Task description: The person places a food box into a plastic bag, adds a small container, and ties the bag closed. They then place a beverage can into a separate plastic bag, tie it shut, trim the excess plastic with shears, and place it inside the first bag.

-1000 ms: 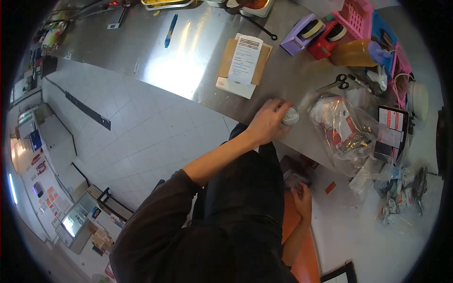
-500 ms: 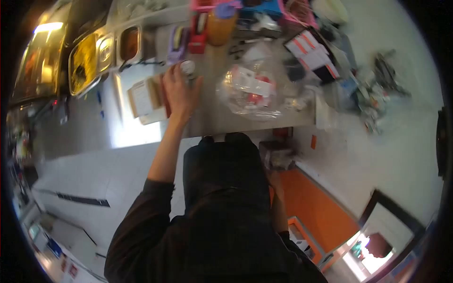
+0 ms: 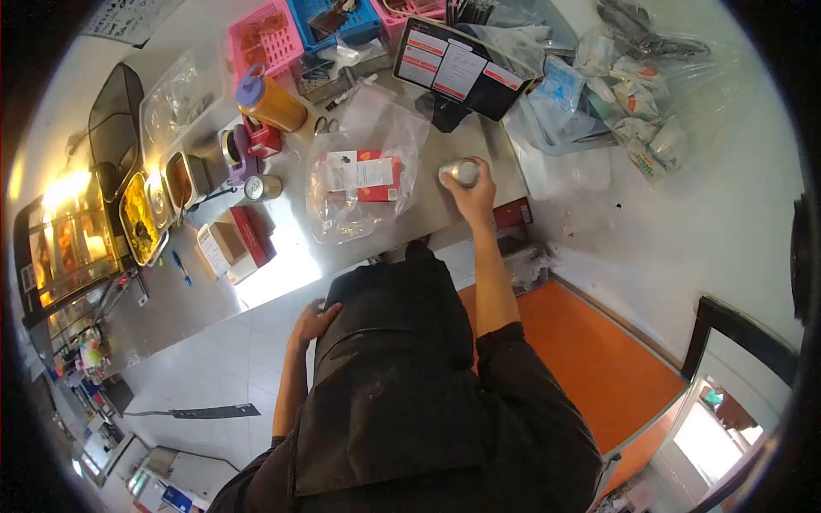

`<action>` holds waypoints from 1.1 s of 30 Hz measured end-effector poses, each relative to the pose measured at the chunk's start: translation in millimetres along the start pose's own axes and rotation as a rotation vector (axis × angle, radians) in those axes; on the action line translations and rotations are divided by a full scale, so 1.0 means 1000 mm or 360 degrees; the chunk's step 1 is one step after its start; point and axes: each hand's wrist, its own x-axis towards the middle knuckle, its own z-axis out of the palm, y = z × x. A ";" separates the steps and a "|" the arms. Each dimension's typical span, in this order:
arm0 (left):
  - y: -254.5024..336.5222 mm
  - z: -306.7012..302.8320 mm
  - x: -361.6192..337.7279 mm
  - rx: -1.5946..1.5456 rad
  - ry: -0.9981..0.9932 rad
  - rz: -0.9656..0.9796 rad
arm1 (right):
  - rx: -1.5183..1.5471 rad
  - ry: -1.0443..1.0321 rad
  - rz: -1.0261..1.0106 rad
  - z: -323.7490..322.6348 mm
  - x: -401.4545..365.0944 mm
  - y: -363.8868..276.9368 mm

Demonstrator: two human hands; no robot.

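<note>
Head view, right hand [image 3: 475, 193] grasping can [image 3: 460, 173], left hand [image 3: 315, 324] — grip unclear, transparent bag [image 3: 340, 224] — red packet [image 3: 377, 194] inside

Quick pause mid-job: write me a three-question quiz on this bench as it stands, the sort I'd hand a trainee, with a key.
1. Fill in the blank: the paper slip at the clear bag lies over something coloured ____.
2. True or false: the can beside the purple tape dispenser is inside that clear bag.
3. Multiple choice: what has hold of the can to the right of the bag?
A) the left hand
B) the right hand
C) neither hand

Key: 1. red; 2. false; 3. B
</note>
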 end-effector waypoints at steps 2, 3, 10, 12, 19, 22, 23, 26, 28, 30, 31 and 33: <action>0.033 -0.012 -0.007 0.0211 0.0316 0.0316 | 0.0496 0.0007 0.0335 -0.010 -0.010 0.014; 0.071 -0.018 -0.018 0.0051 0.0358 0.0298 | 0.0734 0.0024 0.0497 -0.018 -0.016 0.019; 0.281 -0.009 -0.077 0.0037 -0.0554 0.1104 | 0.0823 -0.0417 0.0588 -0.108 -0.061 -0.071; 0.313 0.016 -0.089 0.0033 -0.0450 0.1277 | 0.0752 -0.0511 0.0317 -0.128 -0.071 -0.103; 0.327 0.025 -0.115 0.0127 -0.0636 0.1825 | 0.0478 -0.0249 -0.0077 -0.150 -0.131 -0.182; 0.316 0.014 -0.126 0.0024 -0.0896 0.1843 | 0.0169 -0.0112 -0.0065 -0.138 -0.165 -0.199; 0.311 0.010 -0.126 0.0097 -0.0922 0.1829 | 0.0090 -0.0140 -0.0038 -0.135 -0.178 -0.205; 0.288 0.001 -0.123 0.0184 -0.0881 0.1866 | 0.0122 0.0052 -0.0215 -0.112 -0.217 -0.206; 0.278 0.000 -0.124 0.0158 -0.0929 0.1968 | 0.0811 -0.0046 0.0111 -0.106 -0.250 -0.227; 0.271 0.003 -0.129 0.0238 -0.0955 0.2088 | 0.0969 0.0036 0.0079 -0.088 -0.278 -0.218; 0.271 0.003 -0.132 0.0267 -0.0941 0.2142 | 0.1052 0.0049 0.0055 -0.081 -0.288 -0.215; 0.270 0.008 -0.150 0.0355 -0.0921 0.2278 | 0.1055 0.0165 0.0066 -0.083 -0.310 -0.226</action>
